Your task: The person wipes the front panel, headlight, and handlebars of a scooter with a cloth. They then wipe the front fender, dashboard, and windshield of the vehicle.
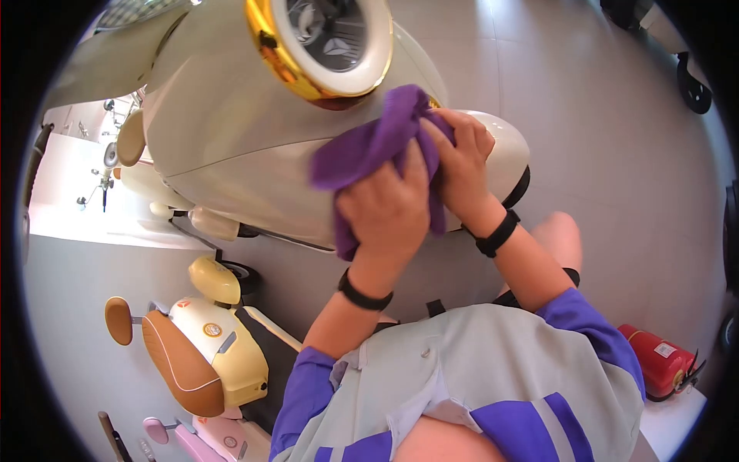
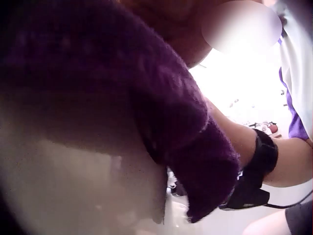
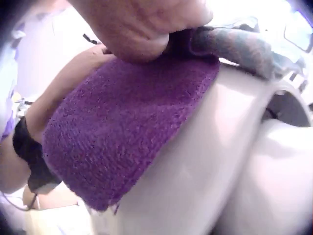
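Note:
Both hands are on a purple terry cleaning cloth [image 1: 369, 146], bunched against the cream front panel [image 1: 239, 165] of a scooter, just below its round headlight [image 1: 327, 35] with a gold ring. My left hand [image 1: 387, 204] grips the cloth, its fingertips sunk in the folds. Beside it, my right hand [image 1: 464, 165] holds the cloth's right side with curled fingers, close to the front fender [image 1: 500, 146]. In the right wrist view a flap of the cloth [image 3: 122, 122] hangs from under the right hand [image 3: 142, 29] over the pale bodywork. Dark cloth covers much of the left wrist view.
A yellow scooter with a brown seat [image 1: 181, 362] stands at the left, a pink one [image 1: 223, 439] beside it. A red fire extinguisher [image 1: 658, 358] is at the lower right. Grey tiled floor [image 1: 585, 115] extends to the right.

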`<state>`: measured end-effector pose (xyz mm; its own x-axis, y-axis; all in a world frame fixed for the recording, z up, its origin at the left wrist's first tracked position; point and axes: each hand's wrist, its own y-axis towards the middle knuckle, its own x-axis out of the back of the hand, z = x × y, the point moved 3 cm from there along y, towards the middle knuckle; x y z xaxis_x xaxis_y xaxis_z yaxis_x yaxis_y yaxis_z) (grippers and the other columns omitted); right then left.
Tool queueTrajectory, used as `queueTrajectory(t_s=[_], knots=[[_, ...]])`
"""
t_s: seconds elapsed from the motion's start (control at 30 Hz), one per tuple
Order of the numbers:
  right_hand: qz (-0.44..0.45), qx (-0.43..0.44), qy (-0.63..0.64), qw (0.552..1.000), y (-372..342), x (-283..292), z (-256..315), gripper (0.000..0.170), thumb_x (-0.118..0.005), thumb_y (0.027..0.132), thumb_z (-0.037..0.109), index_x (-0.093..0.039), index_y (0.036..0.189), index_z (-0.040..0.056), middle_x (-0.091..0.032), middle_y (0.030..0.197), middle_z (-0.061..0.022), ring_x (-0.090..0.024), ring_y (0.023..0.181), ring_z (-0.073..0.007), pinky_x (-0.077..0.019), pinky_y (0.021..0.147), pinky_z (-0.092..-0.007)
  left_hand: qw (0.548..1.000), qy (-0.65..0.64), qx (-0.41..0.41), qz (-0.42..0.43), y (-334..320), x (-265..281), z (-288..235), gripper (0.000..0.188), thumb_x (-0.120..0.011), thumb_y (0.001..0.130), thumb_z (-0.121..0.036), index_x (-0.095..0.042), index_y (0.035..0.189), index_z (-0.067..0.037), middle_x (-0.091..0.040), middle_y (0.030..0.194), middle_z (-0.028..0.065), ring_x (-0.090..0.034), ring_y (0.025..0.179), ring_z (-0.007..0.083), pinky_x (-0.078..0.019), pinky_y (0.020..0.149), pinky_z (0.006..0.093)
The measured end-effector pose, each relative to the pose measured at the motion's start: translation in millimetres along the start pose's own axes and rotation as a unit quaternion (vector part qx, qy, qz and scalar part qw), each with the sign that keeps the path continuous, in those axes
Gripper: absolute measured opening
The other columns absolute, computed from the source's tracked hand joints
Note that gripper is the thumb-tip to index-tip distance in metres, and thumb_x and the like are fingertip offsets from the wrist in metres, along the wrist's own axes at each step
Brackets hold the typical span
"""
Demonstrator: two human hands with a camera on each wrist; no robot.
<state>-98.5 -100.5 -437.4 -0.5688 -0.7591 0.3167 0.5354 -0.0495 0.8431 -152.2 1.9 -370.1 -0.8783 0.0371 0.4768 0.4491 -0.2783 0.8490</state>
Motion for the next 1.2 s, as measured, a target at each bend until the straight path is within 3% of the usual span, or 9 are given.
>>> queueTrajectory(t_s=[0.2,0.3,0.47,0.6,1.0,1.07,1.13,1.17,1.2], knots=[[0.053,-0.126,0.010,0.991,-32,-3,-61,0.042,-0.065,0.080,0.005,-0.066,0.122,0.0093,-0.056,0.123,-0.0153,-0.053,0.113,-0.0366,-0.0434,0.095,-0.0449,0.968,0.090,-0.152,0.179,-18,-48,-44,0.034,-0.055,0.087,-0.018,-0.068,0.119,-0.016,-0.060,0.114,0.0081,-0.056,0.099,0.0229,-0.0399,0.072,0.0346],[0.049,-0.119,0.162,0.978,-32,6,-37,0.041,-0.066,0.080,0.001,-0.066,0.120,0.0106,-0.055,0.122,-0.0172,-0.054,0.108,-0.0382,-0.0456,0.094,-0.0436,0.970,-0.074,-0.039,0.227,-24,-21,-25,0.038,-0.066,0.079,-0.013,-0.069,0.117,-0.012,-0.056,0.110,0.0121,-0.054,0.103,0.0318,-0.0433,0.080,0.0411],[-0.010,0.077,0.221,0.972,14,10,43,0.035,-0.067,0.077,0.010,-0.070,0.111,0.0159,-0.056,0.116,-0.0100,-0.054,0.104,-0.0315,-0.0447,0.091,-0.0414,0.999,-0.029,0.040,-0.018,-37,47,40,0.035,-0.073,0.078,-0.007,-0.070,0.113,-0.007,-0.051,0.113,0.0192,-0.051,0.103,0.0381,-0.0434,0.087,0.0472],[-0.012,0.111,0.195,0.974,47,4,31,0.035,-0.073,0.070,0.010,-0.073,0.104,0.0146,-0.056,0.118,-0.0110,-0.053,0.108,-0.0296,-0.0456,0.092,-0.0388,0.998,0.050,0.017,0.025,-35,24,24,0.042,-0.070,0.083,-0.018,-0.065,0.123,-0.008,-0.051,0.113,0.0195,-0.051,0.103,0.0373,-0.0438,0.087,0.0470],[0.089,-0.194,0.124,0.969,-25,-20,-60,0.039,-0.067,0.081,0.008,-0.059,0.120,0.0053,-0.053,0.120,-0.0161,-0.051,0.110,-0.0379,-0.0450,0.096,-0.0430,0.979,0.013,-0.150,0.136,-32,-44,-38,0.041,-0.063,0.080,-0.019,-0.065,0.120,-0.013,-0.058,0.106,0.0055,-0.055,0.094,0.0199,-0.0405,0.074,0.0369],[0.055,-0.160,0.170,0.971,-20,-8,-38,0.037,-0.069,0.079,0.008,-0.061,0.115,0.0043,-0.054,0.118,-0.0163,-0.052,0.109,-0.0373,-0.0449,0.095,-0.0420,0.898,-0.184,0.081,0.391,-2,-19,-14,0.033,-0.067,0.082,-0.020,-0.066,0.114,-0.012,-0.058,0.103,0.0053,-0.055,0.094,0.0222,-0.0411,0.072,0.0372],[0.027,-0.024,0.154,0.987,-10,9,5,0.032,-0.073,0.076,0.008,-0.067,0.108,0.0058,-0.056,0.116,-0.0161,-0.054,0.110,-0.0353,-0.0451,0.095,-0.0421,0.934,-0.213,0.072,0.277,-15,14,21,0.036,-0.073,0.077,-0.018,-0.067,0.111,-0.010,-0.057,0.107,0.0102,-0.055,0.096,0.0290,-0.0429,0.078,0.0409],[-0.006,0.048,0.189,0.981,0,8,31,0.033,-0.072,0.076,0.007,-0.071,0.109,0.0108,-0.056,0.116,-0.0138,-0.053,0.110,-0.0333,-0.0459,0.095,-0.0427,0.988,-0.134,-0.058,0.046,-38,35,41,0.043,-0.076,0.070,-0.016,-0.067,0.111,-0.009,-0.054,0.113,0.0154,-0.055,0.098,0.0347,-0.0445,0.085,0.0443],[0.017,0.092,0.165,0.982,14,14,56,0.038,-0.070,0.075,0.006,-0.074,0.111,0.0156,-0.056,0.115,-0.0111,-0.053,0.109,-0.0319,-0.0458,0.095,-0.0417,0.993,-0.122,-0.006,0.006,-36,46,61,0.042,-0.075,0.071,-0.015,-0.066,0.112,-0.008,-0.052,0.114,0.0174,-0.053,0.100,0.0366,-0.0438,0.087,0.0461]])
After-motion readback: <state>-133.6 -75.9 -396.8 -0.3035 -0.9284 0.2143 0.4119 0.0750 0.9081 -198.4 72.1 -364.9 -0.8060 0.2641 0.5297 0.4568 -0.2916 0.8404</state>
